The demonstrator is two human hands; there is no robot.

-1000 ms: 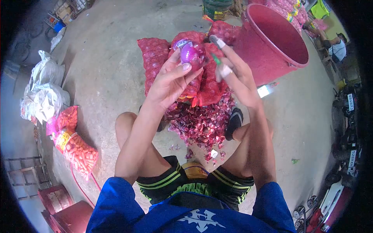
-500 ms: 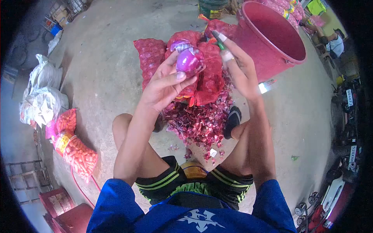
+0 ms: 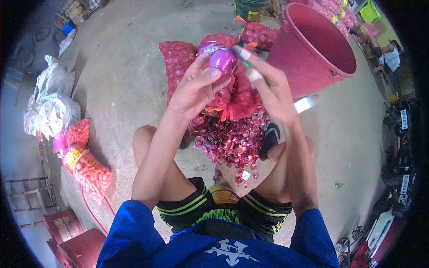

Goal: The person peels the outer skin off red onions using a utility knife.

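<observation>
My left hand (image 3: 196,85) holds a purple onion (image 3: 222,61) up in front of the red mesh sacks, with a loose flap of skin at its top. Close to the onion's right side is my right hand (image 3: 267,85), its fingers wrapped round a small green-handled knife (image 3: 247,64). Pale wraps cover some of its fingers. The blade is blurred by motion, so whether it touches the onion is unclear. Below both hands, onion skins (image 3: 230,140) lie heaped on the floor between my feet.
Red mesh sacks (image 3: 178,62) stand ahead, beside a large red tub (image 3: 304,53). White sacks (image 3: 56,114) and a bag of carrots (image 3: 92,174) are at the left. Motorcycles (image 3: 402,165) line the right edge. Another person (image 3: 389,56) is at the upper right.
My right hand has moved left and slightly down with the knife, closer to the onion. The onion in my left hand has shifted slightly right and up in view.
</observation>
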